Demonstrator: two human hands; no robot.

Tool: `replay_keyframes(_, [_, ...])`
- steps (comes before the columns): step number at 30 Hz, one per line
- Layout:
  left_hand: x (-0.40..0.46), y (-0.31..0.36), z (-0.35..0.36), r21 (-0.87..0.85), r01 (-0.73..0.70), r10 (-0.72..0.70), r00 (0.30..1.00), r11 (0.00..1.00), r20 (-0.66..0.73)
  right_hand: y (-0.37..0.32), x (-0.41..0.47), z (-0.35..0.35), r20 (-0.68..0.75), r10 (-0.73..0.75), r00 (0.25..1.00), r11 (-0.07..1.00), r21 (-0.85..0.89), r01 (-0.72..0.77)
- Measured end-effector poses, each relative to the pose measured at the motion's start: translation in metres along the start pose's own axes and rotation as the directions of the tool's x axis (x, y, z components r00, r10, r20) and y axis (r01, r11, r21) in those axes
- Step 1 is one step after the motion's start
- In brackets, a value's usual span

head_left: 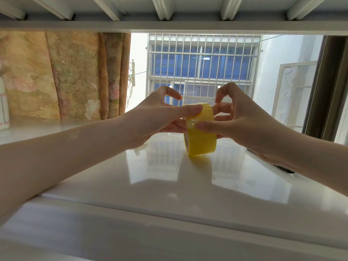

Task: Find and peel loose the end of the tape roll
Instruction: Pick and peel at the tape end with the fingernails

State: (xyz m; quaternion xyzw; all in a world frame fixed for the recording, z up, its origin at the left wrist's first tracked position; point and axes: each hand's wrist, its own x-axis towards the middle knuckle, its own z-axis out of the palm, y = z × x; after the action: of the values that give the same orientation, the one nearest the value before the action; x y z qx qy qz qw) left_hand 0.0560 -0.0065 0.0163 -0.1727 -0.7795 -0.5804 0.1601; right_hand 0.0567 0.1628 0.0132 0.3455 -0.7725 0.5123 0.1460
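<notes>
The roll of glossy yellow plastic packing tape [201, 134] stands on edge on the white, shiny tabletop [169, 185], its band facing the camera, roughly in the middle of the view and in front of the window. Both hands hold it at its upper half. The left hand [160, 117] comes in from the left, its thumb laid across the top left of the band and its other fingers behind or under the roll, so this grip pinches the roll and seems to steady it upright. The right hand [239, 117] closes on the roll from the right, thumb tip pressed to the front of the band just below the left thumb, index finger curled above and the other fingers behind. A wrinkled, paler patch of tape [194, 121] lies between the two thumbs; this may be the loose end, though the edge itself cannot be made out. Judging from this, the thumbs are placed to feel for and lift the edge, and peeling has not clearly begun.

The tabletop is bare around the roll and mirrors the window bars. A dark object [271, 162] lies partly hidden beneath the right wrist. Beyond is a barred window [203, 59], a floral orange curtain [75, 76] to the left, and white slats [169, 8] overhead.
</notes>
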Motion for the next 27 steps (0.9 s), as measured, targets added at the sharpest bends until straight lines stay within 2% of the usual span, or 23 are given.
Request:
replay_keyframes(3, [0.0011, -0.0011, -0.0006, 0.005, -0.009, 0.009, 1.000, 1.000, -0.001, -0.0011, 0.0000, 0.0002, -0.007, -0.007, 1.000, 1.000, 0.009, 0.007])
replay_keyframes(10, [-0.0029, 0.0000, 0.0025, 0.099, -0.064, 0.053, 0.993, 0.993, 0.110, -0.0008, 0.0006, -0.0020, -0.047, 0.021, 0.999, 0.999, 0.044, -0.019])
replay_keyframes(15, [-0.0029, 0.0000, 0.0002, 0.090, -0.056, 0.046, 0.993, 0.994, 0.109, -0.0004, 0.0007, -0.0022, -0.025, 0.039, 0.999, 0.996, 0.082, -0.037])
replay_keyframes(21, [-0.0036, -0.0001, -0.0037, 0.029, -0.038, 0.033, 0.985, 0.999, 0.169, 0.0006, 0.0012, -0.0054, 0.000, 0.082, 0.997, 0.989, 0.124, -0.081])
replay_keyframes(27, [-0.0035, 0.0017, -0.0023, 0.013, -0.016, 0.013, 0.978, 1.000, 0.207, -0.0003, 0.0030, -0.0053, -0.088, 0.096, 0.991, 0.989, 0.117, -0.085])
